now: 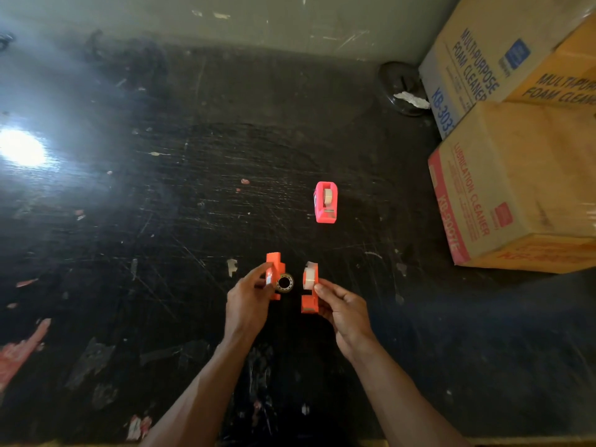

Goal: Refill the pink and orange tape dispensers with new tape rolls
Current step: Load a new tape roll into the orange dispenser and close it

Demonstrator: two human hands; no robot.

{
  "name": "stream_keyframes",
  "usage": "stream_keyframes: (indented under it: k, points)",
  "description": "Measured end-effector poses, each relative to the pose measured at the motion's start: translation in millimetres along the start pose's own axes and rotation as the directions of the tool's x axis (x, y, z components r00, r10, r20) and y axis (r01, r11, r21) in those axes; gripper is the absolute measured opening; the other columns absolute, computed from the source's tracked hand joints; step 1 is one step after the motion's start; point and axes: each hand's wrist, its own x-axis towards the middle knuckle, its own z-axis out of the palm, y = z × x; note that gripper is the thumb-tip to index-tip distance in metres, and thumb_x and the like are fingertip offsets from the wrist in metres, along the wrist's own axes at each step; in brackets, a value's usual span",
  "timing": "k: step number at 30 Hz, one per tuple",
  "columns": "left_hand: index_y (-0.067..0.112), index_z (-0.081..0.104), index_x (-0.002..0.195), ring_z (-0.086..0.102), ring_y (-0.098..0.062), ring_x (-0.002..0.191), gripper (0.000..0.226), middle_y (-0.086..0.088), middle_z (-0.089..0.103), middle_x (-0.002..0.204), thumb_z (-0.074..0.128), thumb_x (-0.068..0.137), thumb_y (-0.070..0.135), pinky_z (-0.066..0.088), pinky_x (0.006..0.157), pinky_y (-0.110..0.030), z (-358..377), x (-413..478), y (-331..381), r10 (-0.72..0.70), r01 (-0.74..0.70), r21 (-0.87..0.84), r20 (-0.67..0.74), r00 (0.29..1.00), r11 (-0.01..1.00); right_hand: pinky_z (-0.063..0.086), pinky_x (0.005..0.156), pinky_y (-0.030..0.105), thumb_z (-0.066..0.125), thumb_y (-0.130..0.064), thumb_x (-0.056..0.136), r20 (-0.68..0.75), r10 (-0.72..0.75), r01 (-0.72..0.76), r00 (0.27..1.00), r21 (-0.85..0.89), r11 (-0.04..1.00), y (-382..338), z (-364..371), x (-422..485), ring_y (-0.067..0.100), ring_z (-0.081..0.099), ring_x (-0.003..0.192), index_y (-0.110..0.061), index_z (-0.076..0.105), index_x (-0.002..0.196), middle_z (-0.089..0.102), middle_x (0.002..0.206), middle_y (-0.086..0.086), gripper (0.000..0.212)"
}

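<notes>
The pink tape dispenser (326,202) stands on the black table (180,195) with a tape roll inside it, beyond both hands. The orange dispenser is split into two halves. My left hand (248,301) holds one orange half (274,269). My right hand (342,309) holds the other orange half (310,287), which carries a clear tape roll (310,276). Between the two halves, a small tape roll (285,283) with a brownish core lies on the table.
Stacked cardboard boxes (516,175) fill the right side of the table. A dark round object (401,88) with a scrap of white paper sits by the back wall, next to the boxes. Old tape scraps and scratches mark the tabletop; strong glare at the left.
</notes>
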Motion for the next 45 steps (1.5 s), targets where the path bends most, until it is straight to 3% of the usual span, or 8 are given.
stream_keyframes:
  k: [5, 9, 14, 21, 27, 33, 41, 45]
  points:
    - [0.043, 0.056, 0.137, 0.073, 0.003, 0.084, 0.045, 0.015, 0.078, 0.089, 0.064, 0.099, 0.019, 0.054, 0.085, -0.027, 7, -26, 20, -0.012, 0.060, -0.326, 0.148, 0.989, 0.944, 0.059, 0.097, 0.043, 0.074, -0.017, 0.093, 0.023, -0.010, 0.010, 1.000, 0.000, 1.000, 0, -3, -1, 0.018, 0.078, 0.102, -0.022, 0.078, 0.111, 0.081, 0.109, 0.003, 0.019]
    - [0.053, 0.054, 0.116, 0.070, 0.012, 0.079, 0.043, 0.029, 0.075, 0.081, 0.060, 0.101, 0.013, 0.048, 0.076, -0.021, 9, -36, 28, 0.019, 0.058, -0.404, 0.183, 0.983, 0.913, 0.060, 0.096, 0.042, 0.074, -0.016, 0.093, 0.033, -0.019, 0.019, 0.999, 0.018, 1.000, -3, -8, -4, 0.019, 0.078, 0.102, -0.019, 0.077, 0.114, 0.081, 0.109, 0.005, 0.022]
    - [0.050, 0.055, 0.118, 0.070, 0.010, 0.077, 0.043, 0.011, 0.076, 0.089, 0.061, 0.100, 0.011, 0.051, 0.078, -0.023, 8, -43, 33, 0.022, 0.057, -0.410, 0.185, 0.982, 0.910, 0.060, 0.092, 0.040, 0.073, -0.015, 0.093, 0.031, -0.018, 0.018, 0.999, 0.024, 1.000, -5, -14, -10, 0.019, 0.078, 0.101, -0.017, 0.078, 0.113, 0.082, 0.108, 0.006, 0.021]
    - [0.042, 0.056, 0.135, 0.071, 0.001, 0.084, 0.045, 0.010, 0.075, 0.099, 0.061, 0.100, 0.014, 0.053, 0.087, -0.028, 7, -47, 34, 0.023, 0.058, -0.367, 0.211, 0.977, 0.928, 0.059, 0.077, 0.031, 0.072, -0.014, 0.094, 0.059, -0.014, 0.012, 0.998, 0.035, 0.999, -9, -18, -17, 0.015, 0.080, 0.092, -0.016, 0.078, 0.112, 0.083, 0.103, 0.004, 0.020]
    - [0.035, 0.060, 0.140, 0.075, -0.003, 0.092, 0.046, 0.006, 0.079, 0.101, 0.063, 0.099, 0.015, 0.056, 0.099, -0.042, 8, -47, 32, 0.039, 0.042, -0.367, 0.212, 0.977, 0.929, 0.060, 0.085, 0.037, 0.073, -0.014, 0.093, 0.060, -0.020, 0.017, 0.998, 0.055, 0.998, -8, -22, -19, 0.018, 0.079, 0.096, -0.012, 0.077, 0.114, 0.082, 0.104, 0.007, 0.022]
    - [0.031, 0.057, 0.142, 0.072, 0.007, 0.086, 0.046, 0.005, 0.077, 0.100, 0.061, 0.100, 0.012, 0.051, 0.077, -0.022, 8, -53, 38, 0.047, 0.036, -0.365, 0.216, 0.975, 0.930, 0.059, 0.097, 0.045, 0.073, -0.015, 0.093, 0.050, -0.015, 0.010, 0.999, 0.082, 0.997, -8, -23, -19, 0.022, 0.078, 0.102, -0.012, 0.077, 0.116, 0.082, 0.106, 0.008, 0.024]
    - [0.031, 0.059, 0.139, 0.074, 0.004, 0.085, 0.044, 0.006, 0.078, 0.096, 0.060, 0.100, 0.010, 0.051, 0.074, -0.020, 10, -55, 36, 0.033, 0.052, -0.405, 0.200, 0.979, 0.913, 0.059, 0.097, 0.044, 0.074, -0.014, 0.092, 0.063, -0.017, 0.012, 0.998, 0.080, 0.997, -8, -24, -20, 0.022, 0.078, 0.101, -0.013, 0.078, 0.112, 0.082, 0.105, 0.008, 0.021]
    - [0.035, 0.059, 0.137, 0.074, 0.003, 0.089, 0.045, 0.017, 0.078, 0.093, 0.060, 0.100, 0.010, 0.054, 0.072, -0.019, 13, -56, 36, 0.038, 0.051, -0.414, 0.205, 0.978, 0.909, 0.061, 0.085, 0.037, 0.073, -0.014, 0.093, 0.100, -0.036, 0.030, 0.994, 0.067, 0.997, -11, -21, -23, 0.020, 0.079, 0.097, -0.013, 0.077, 0.115, 0.081, 0.107, 0.009, 0.022]
